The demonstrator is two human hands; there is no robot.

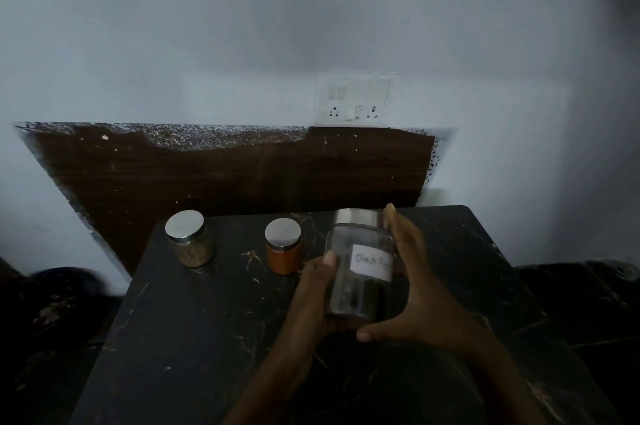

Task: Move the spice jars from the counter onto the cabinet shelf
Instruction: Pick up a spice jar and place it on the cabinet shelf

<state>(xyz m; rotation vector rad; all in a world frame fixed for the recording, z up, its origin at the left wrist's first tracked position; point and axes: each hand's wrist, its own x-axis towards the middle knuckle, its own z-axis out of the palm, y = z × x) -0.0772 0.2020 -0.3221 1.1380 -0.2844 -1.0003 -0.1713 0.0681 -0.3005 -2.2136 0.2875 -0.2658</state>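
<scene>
A clear glass jar (360, 265) with a steel lid and a white handwritten label is held between both hands above the black counter (194, 327). My left hand (311, 293) grips its left side and bottom, thumb on the glass. My right hand (412, 282) wraps its right side, fingers up by the lid and thumb under the base. An orange spice jar (283, 248) with a steel lid stands just left of my left hand. A jar of brownish spice (189, 240) stands further left near the counter's back edge.
A dark wooden panel (221, 175) leans on the white wall behind the counter. A switch and socket plate (353, 102) is on the wall above it. Dark floor lies on both sides of the counter. No cabinet shelf is in view.
</scene>
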